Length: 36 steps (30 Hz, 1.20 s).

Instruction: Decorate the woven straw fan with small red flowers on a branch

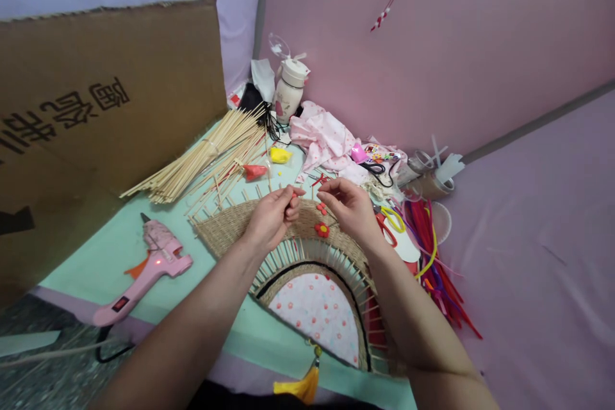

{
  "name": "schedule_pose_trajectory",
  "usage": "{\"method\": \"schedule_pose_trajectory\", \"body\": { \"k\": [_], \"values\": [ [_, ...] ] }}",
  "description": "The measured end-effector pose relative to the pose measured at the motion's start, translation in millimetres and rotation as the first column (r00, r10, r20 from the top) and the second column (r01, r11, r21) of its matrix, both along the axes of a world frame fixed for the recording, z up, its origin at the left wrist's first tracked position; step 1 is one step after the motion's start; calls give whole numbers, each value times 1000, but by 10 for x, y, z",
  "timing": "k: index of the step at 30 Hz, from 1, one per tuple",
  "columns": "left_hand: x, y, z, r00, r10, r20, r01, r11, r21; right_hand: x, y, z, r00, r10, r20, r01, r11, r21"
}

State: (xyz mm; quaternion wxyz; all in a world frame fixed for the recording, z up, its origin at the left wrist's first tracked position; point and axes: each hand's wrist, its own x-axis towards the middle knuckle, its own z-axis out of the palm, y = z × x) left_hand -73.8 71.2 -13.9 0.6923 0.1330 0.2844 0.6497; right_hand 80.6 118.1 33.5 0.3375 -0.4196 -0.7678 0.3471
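Note:
A half-round woven fan (225, 225) with stick ribs lies on the table in front of me. Its inner panel (314, 311) is white cloth with small red flowers. A red clay flower (321, 230) with a yellow centre sits on the woven band, with small red clay pieces (321, 208) just above it. Over the band, my left hand (275, 216) is closed, pinching a small red bit of clay (295, 195). My right hand (353, 208) is held opposite, thumb and forefinger drawn together; whatever is between them is too small to make out. A yellow tassel (302, 386) hangs at the fan's base.
At left lies a pink glue gun (161, 259) with a lit red light, beside a tall cardboard sheet (110, 115). Behind are bamboo sticks (206, 154), bagged red clay (254, 172), yellow clay (280, 155) and a bottle (289, 90). Scissors (387, 227) and pipe cleaners (432, 256) lie right.

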Motion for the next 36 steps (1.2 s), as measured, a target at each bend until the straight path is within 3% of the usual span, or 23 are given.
{"method": "schedule_pose_trajectory", "body": {
  "k": [5,12,22,27,36],
  "values": [
    [-11,-6,7,999,-25,-31,25,999,20,65,-32,22,998,-23,55,20,998,64],
    [-14,-8,79,996,-72,-59,68,995,-75,219,-31,96,996,-73,49,69,994,81],
    [7,-20,34,988,-98,-117,95,995,-37,189,-105,95,995,-46,89,33,989,147],
    [-3,-11,8,994,-84,-69,87,996,33,202,-117,95,995,-26,94,12,989,145],
    [17,-1,77,994,-90,-60,83,990,-116,210,-166,100,994,-21,105,5,989,151]
  ]
}}
